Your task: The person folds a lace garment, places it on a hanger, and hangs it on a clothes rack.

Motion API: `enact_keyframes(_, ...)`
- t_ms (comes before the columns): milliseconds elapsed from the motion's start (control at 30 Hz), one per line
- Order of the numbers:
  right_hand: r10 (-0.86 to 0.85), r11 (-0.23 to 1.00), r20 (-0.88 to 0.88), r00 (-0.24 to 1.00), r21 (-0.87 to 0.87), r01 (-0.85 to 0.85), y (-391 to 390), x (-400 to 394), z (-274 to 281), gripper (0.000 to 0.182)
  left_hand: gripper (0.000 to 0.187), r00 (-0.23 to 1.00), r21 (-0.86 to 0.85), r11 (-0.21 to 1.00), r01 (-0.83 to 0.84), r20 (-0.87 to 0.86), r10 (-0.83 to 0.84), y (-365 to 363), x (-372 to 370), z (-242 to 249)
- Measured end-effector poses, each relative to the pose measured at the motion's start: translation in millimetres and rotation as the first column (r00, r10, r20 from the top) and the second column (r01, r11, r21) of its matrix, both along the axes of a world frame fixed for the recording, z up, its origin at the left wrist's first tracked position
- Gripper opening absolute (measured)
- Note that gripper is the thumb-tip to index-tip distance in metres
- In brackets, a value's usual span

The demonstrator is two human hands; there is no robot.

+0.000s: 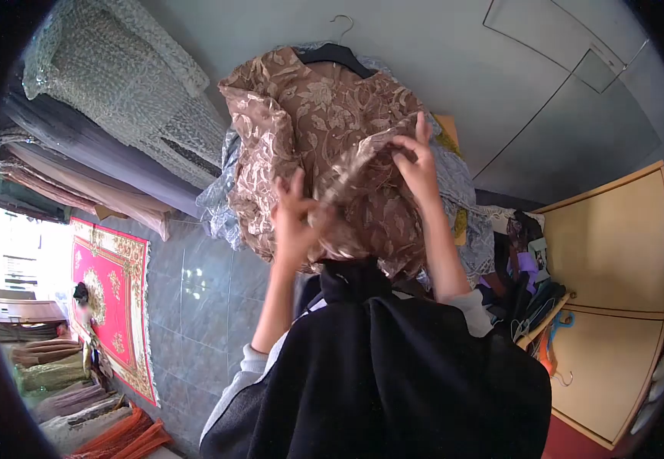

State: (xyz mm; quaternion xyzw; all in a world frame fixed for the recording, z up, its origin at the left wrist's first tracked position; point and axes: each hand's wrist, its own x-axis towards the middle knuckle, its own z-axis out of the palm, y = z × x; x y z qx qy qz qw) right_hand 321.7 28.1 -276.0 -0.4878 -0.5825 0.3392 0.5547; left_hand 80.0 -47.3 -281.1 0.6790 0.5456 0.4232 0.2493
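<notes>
A brown garment (324, 115) with a pale leaf pattern hangs on a black hanger (336, 57). Its sleeve is lifted in front of the body part. My right hand (418, 164) pinches the upper end of that sleeve between thumb and fingers, with one finger raised. Lower and to the left, my left hand (299, 223) is at the sleeve's lower part, blurred by motion, so its hold on the cloth is unclear. Grey-blue lace cloth (454, 180) shows behind the brown garment.
Beaded grey dresses (129, 84) hang at the upper left. A red patterned rug (110, 294) lies on the grey tiled floor (202, 306). At the right are a wooden cabinet (607, 252), dark clothes and hangers (550, 321). Folded garments (79, 398) are at lower left.
</notes>
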Motion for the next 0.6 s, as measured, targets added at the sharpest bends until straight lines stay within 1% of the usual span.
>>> enact_keyframes(33, -0.046, 0.997, 0.112, 0.993, 0.07, 0.038, 8, 2, -1, 0.025, 0.008, 0.952, -0.068, 0.997, -0.026, 0.301, 0.045, 5, -7, 23)
enact_keyframes(67, -0.097, 0.987, 0.219, 0.971, 0.146, 0.066, 14, 2, -2, 0.026, 0.009, 0.988, -0.026, 0.999, -0.033, 0.15, 0.037, 16, -30, 32)
enact_keyframes(100, -0.164, 0.975, 0.23, 0.959, 0.187, 0.122, 17, -2, 1, 0.034, 0.012, 0.987, 0.064, 0.997, -0.036, 0.159, 0.026, 30, -43, 37)
enact_keyframes(133, -0.157, 0.975, 0.228, 0.961, 0.19, 0.114, 22, -6, 4, 0.034, 0.016, 0.99, 0.073, 0.996, -0.04, 0.137, 0.03, 40, -51, 47)
enact_keyframes(200, -0.228, 0.964, 0.504, 0.833, 0.24, 0.118, 30, -13, 7, 0.046, 0.019, 1.0, -0.009, 1.0, -0.005, -0.016, 0.004, 63, -67, 53)
enact_keyframes(233, -0.188, 0.967, 0.625, 0.758, 0.253, 0.032, 35, -14, 6, 0.046, 0.024, 0.991, 0.005, 0.995, 0.103, -0.09, -0.103, 77, -74, 56)
enact_keyframes(267, -0.188, 0.967, 0.625, 0.757, 0.252, 0.033, 42, -12, 5, 0.046, 0.025, 0.982, -0.011, 0.996, 0.085, -0.169, -0.085, 87, -77, 56)
enact_keyframes(300, -0.067, 0.99, 0.72, 0.691, 0.135, -0.045, 54, -8, 3, 0.041, 0.025, 0.966, -0.024, 0.998, 0.066, -0.248, -0.07, 95, -78, 59)
enact_keyframes(333, 0.058, 0.994, 0.792, 0.608, 0.012, -0.11, 63, -4, 3, 0.038, 0.028, 0.944, -0.038, 0.994, 0.099, -0.312, -0.106, 102, -82, 60)
enact_keyframes(367, 0.026, 0.996, 0.679, 0.734, 0.047, -0.078, 72, 0, 4, 0.036, 0.028, 0.944, -0.035, 0.994, 0.099, -0.312, -0.105, 104, -85, 57)
enact_keyframes(433, -0.068, 0.998, 0.703, 0.708, 0.05, 0.047, 88, 7, 14, 0.038, 0.028, 0.835, -0.152, 0.988, 0.03, -0.54, -0.108, 103, -80, 66)
enact_keyframes(467, -0.073, 0.997, 0.688, 0.722, 0.045, 0.058, 99, 10, 14, 0.039, 0.03, 0.79, -0.224, 0.971, 0.078, -0.581, -0.197, 100, -76, 68)
enact_keyframes(533, -0.17, 0.983, 0.705, 0.688, 0.074, 0.167, 108, 4, 16, 0.035, 0.033, 0.726, -0.269, 0.963, 0.031, -0.656, -0.206, 91, -62, 74)
enact_keyframes(567, -0.179, 0.98, 0.726, 0.664, 0.071, 0.187, 108, 0, 18, 0.03, 0.039, 0.742, -0.221, 0.975, 0.036, -0.648, -0.175, 86, -58, 70)
enact_keyframes(600, -0.181, 0.979, 0.726, 0.664, 0.069, 0.191, 109, -4, 15, 0.03, 0.041, 0.773, -0.202, 0.979, 0.003, -0.62, -0.13, 82, -54, 64)
